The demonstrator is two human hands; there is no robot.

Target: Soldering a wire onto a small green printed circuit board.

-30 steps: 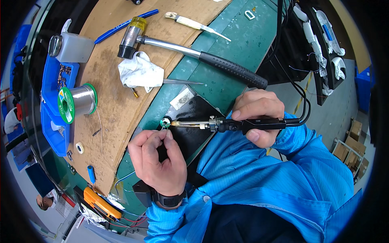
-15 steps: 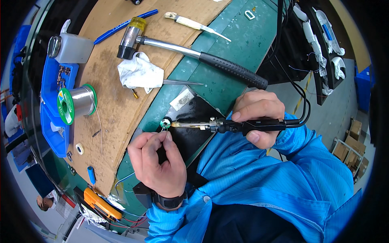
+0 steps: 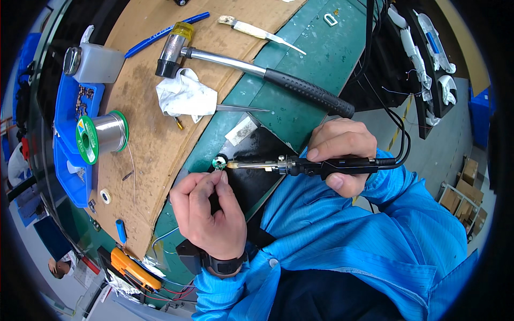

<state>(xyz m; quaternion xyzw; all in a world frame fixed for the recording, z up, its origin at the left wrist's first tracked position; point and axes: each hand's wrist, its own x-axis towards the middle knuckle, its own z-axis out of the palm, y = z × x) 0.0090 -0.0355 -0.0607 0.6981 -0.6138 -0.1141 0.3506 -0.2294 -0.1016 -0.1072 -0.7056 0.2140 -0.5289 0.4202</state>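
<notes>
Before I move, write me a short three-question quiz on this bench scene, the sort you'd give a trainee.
1. What tool does the right grip hold?
2. True or false: the wire spool has green flanges.
3. Which part of the hammer is yellow? A) the handle B) the shaft C) one end of its head

Key
1. A soldering iron.
2. True.
3. C.
</notes>
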